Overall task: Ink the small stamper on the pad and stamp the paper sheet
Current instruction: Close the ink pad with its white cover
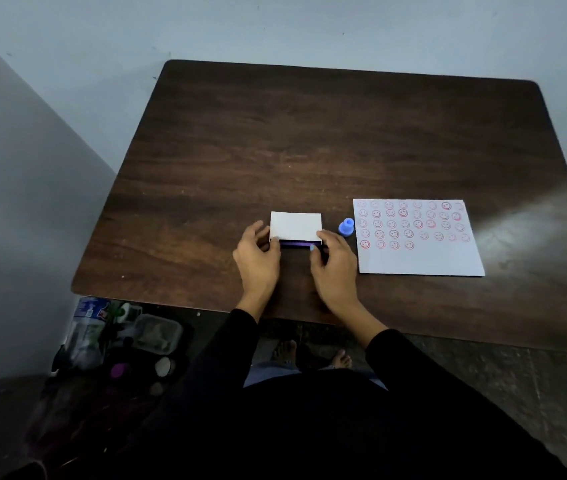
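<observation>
The ink pad [295, 226] is a small flat box with a white lid, lying near the table's front middle; a dark purple strip shows along its near edge. My left hand [257, 258] grips its left side and my right hand [334, 263] grips its right front corner. I cannot tell whether the lid is lifted. The small blue stamper [346, 226] stands upright just right of the pad, untouched. The white paper sheet [420, 258] lies further right, covered in rows of red smiley stamps, with its lower part blank.
The dark wooden table [309, 133] stands against a pale wall. On the floor at the left, below the table's front edge, sit a plastic bottle [88, 327], a lidded container [157, 334] and small jars. My feet show under the table.
</observation>
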